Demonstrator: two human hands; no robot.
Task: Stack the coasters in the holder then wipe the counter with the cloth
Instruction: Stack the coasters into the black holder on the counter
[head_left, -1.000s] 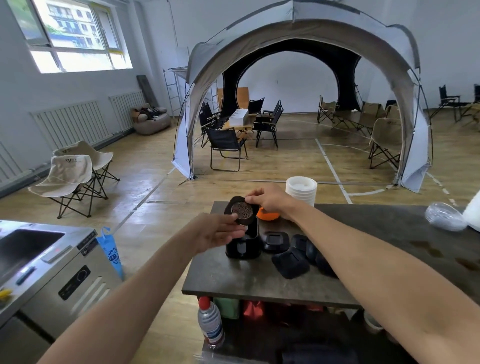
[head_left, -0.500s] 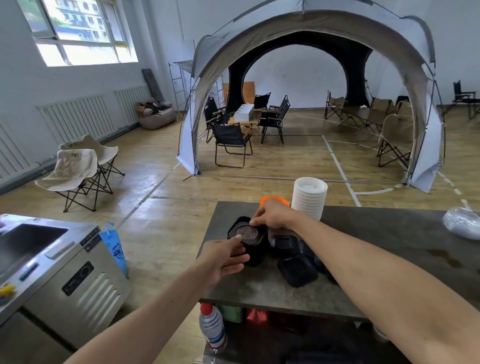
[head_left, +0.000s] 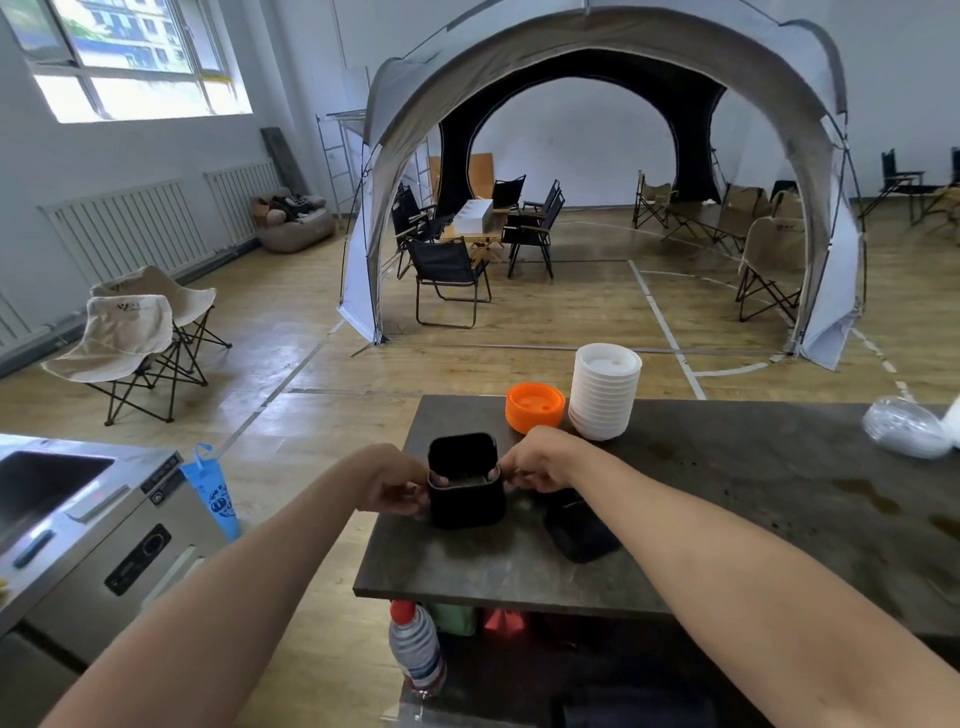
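Observation:
The black square coaster holder (head_left: 466, 501) stands near the left end of the dark counter (head_left: 727, 499). My left hand (head_left: 397, 488) grips its left side. On the right side is my right hand (head_left: 535, 462), fingertips curled over the rim. A pale coaster face (head_left: 462, 483) shows inside the holder. Loose black coasters (head_left: 579, 532) lie just right of the holder, partly under my right forearm. No cloth is in view.
An orange lid (head_left: 535, 408) and a stack of white lids (head_left: 605, 395) sit at the counter's far edge. Clear plastic (head_left: 904, 426) lies far right. A water bottle (head_left: 415, 649) stands below the counter, a steel sink unit (head_left: 78, 519) to the left.
The coaster held over the holder has gone down into it. Both hands have closed in on the holder's sides. The view has moved closer to the counter.

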